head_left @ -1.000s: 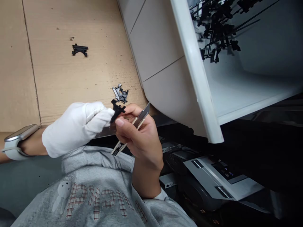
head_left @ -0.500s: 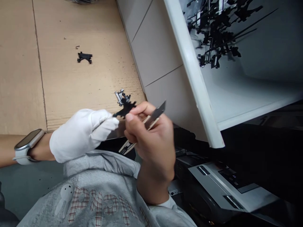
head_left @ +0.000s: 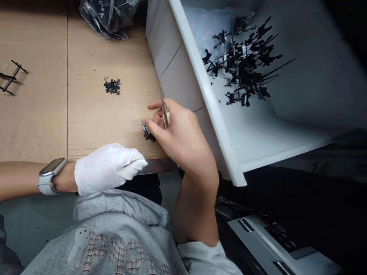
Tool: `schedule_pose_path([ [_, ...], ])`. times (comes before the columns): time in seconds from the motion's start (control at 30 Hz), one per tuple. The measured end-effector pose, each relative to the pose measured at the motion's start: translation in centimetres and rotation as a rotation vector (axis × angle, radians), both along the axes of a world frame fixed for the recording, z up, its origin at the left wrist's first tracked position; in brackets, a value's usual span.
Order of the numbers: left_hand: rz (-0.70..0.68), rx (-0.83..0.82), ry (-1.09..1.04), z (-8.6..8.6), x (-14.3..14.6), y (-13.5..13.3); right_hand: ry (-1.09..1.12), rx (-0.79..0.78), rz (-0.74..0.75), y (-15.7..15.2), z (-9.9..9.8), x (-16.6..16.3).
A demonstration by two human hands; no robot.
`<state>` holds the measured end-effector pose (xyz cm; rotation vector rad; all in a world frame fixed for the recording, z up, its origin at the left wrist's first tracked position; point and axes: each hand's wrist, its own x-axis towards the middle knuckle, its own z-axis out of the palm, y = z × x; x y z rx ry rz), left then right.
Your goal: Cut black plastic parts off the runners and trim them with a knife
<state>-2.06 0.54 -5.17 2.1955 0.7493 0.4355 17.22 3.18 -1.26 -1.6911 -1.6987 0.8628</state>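
My right hand (head_left: pixel 183 133) is bare and hovers over the table near its front edge, fingers partly spread at the tips. A utility knife (head_left: pixel 165 114) is held in it, the blade pointing away from me. Just under its fingertips lie small black plastic parts (head_left: pixel 149 135), partly covered by the hand. My left hand (head_left: pixel 110 168), in a white glove, is closed at the table's front edge; whatever it pinches, if anything, is hidden. Farther out on the table rests a small cluster of black plastic parts (head_left: pixel 112 86).
To the right stands a white bin (head_left: pixel 209 95) holding a heap of black plastic parts (head_left: pixel 243 68). A clear plastic bag (head_left: pixel 109 19) sits at the back. On the left lies a black plastic frame (head_left: pixel 13 78). Cardboard (head_left: pixel 91 114) covers the table.
The black part held between both hands has left them, and the cluster farther out looks bigger. My right hand has moved away from the left, still with the knife. The view has shifted.
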Motion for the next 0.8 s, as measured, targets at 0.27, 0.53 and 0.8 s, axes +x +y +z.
schedule_pose_path([
  [0.27, 0.341, -0.131, -0.047, 0.3, 0.4, 1.1, -0.157, -0.038, -0.033, -4.2, -3.2, 1.3],
  [0.53, 0.357, 0.134, 0.012, -2.0, 0.0, 2.4, -0.176, 0.037, -0.048, -4.5, -3.6, 1.1],
  [0.8, 0.254, 0.299, 0.388, -1.5, 0.1, 3.5, -0.248, 0.038, -0.055, -4.7, -3.2, 0.2],
])
